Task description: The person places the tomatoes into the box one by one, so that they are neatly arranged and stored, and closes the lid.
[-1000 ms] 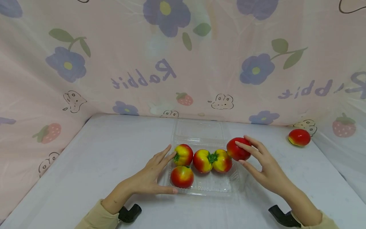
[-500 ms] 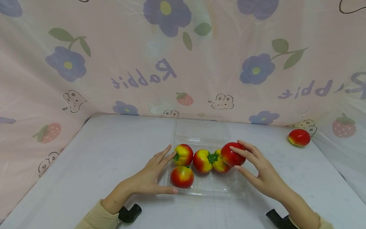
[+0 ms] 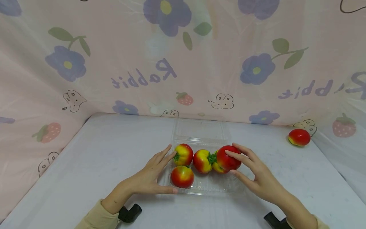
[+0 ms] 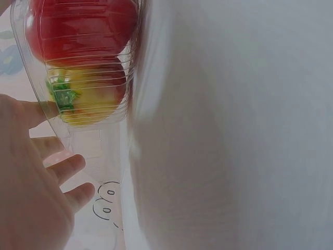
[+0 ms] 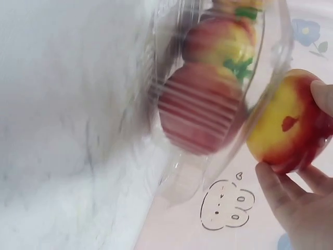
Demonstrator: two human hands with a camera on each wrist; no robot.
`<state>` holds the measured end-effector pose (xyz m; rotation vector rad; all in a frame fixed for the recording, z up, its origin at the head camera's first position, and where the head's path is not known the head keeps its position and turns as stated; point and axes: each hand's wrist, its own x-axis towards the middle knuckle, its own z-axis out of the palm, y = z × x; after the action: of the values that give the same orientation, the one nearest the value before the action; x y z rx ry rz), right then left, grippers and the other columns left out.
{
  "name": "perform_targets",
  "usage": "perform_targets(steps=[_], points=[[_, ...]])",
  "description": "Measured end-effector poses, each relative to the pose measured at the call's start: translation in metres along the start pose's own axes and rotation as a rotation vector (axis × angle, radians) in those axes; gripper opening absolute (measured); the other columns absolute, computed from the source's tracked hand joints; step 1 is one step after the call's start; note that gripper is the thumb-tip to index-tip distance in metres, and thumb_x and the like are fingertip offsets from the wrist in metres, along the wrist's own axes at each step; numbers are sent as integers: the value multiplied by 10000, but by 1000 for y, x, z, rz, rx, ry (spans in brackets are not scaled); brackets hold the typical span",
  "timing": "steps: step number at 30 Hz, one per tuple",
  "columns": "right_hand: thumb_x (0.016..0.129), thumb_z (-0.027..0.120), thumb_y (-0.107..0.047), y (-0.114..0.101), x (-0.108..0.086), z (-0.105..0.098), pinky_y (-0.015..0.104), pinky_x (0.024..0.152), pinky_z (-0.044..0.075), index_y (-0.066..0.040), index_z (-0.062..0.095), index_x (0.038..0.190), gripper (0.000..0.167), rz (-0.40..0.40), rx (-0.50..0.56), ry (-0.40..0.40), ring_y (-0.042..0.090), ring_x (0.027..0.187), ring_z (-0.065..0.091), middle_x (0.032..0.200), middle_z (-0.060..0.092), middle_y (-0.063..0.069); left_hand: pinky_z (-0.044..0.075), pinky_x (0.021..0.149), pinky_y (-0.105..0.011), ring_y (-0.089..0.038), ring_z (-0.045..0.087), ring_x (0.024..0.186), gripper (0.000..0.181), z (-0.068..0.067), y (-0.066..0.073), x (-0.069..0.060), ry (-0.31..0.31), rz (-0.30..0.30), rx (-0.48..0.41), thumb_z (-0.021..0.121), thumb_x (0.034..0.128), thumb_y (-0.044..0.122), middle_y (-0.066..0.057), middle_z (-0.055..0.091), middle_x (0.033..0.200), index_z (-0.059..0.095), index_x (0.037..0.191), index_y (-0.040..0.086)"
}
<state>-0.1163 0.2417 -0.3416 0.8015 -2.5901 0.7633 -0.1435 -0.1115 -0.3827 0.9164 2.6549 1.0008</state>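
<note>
Where our beige left sleeve (image 3: 94,218) ends, a black bent tube (image 3: 130,213) sits at the wrist, and a second black bent tube (image 3: 275,220) shows beneath the right wrist. Just beyond, our left hand (image 3: 148,176) lies along the left side of a clear, ribbed, rectangular plastic container (image 3: 210,186), its fingers spread wide and holding nothing, the thumb near the front left corner. Our right hand (image 3: 258,176) comes in from the other side, fingers and thumb curved around a smooth, round, red-and-yellow fruit (image 3: 228,158). We have this fruit raised over the right end of the container, above its rim; we cannot tell whether it touches the one beneath.

Inside the container we see four more round fruits in red and yellow. The near left fruit (image 3: 182,177) sits in the front corner, with the rear left fruit (image 3: 184,155) just behind it. Beside them, the middle fruit (image 3: 202,161) turns its green top toward the fourth fruit (image 3: 220,168), which the held one partly hides. Farther back, the clear lid (image 3: 200,130) is folded open over the white surface (image 3: 114,143). Well apart at the far right rests a red fruit with a yellow end (image 3: 299,137), near a pink printed cloth (image 3: 194,70) with purple flowers and mirrored lettering
</note>
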Motion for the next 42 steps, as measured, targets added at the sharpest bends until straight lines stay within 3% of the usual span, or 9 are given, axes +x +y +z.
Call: perform_targets(steps=[10,18,28,36,42], points=[[774,788,-96,-12,-1,7,178,931,457,-253,540,1350,647,-35,56,-45,157,1320,415,1472,406,44,192,1082,-695,-352,118,1460,1056,-1,1,1,2,6,1,721,715,612,2,-22,1629,180,1546,252],[782,789,-127,-19,-3,17,300,904,524,-274,528,1357,649,-61,92,-93,190,1324,417,1461,420,55,203,1070,-706,-351,110,1462,1056,-1,1,1,-3,-6,-13,726,708,611,11,-25,1629,184,1545,261],[833,752,-222,-26,-6,28,304,891,537,-291,531,1354,570,-74,154,-131,168,1286,457,1418,463,1,198,1071,-708,-360,103,1462,1054,0,1,0,-2,-2,-18,731,711,603,11,-24,1629,185,1545,260],[839,745,-278,-32,-6,33,321,944,514,-279,529,1356,561,-82,142,-116,121,1249,496,1368,512,-78,186,1082,-699,-360,103,1462,1055,0,1,-1,-1,5,-16,736,716,591,14,-29,1629,182,1546,247],[833,753,-259,-31,-7,44,275,807,568,-256,545,1329,538,-36,178,-65,127,1111,593,1301,549,-73,190,1081,-698,-356,105,1461,1062,0,1,0,-5,6,-16,730,715,599,18,-31,1628,171,1548,250]])
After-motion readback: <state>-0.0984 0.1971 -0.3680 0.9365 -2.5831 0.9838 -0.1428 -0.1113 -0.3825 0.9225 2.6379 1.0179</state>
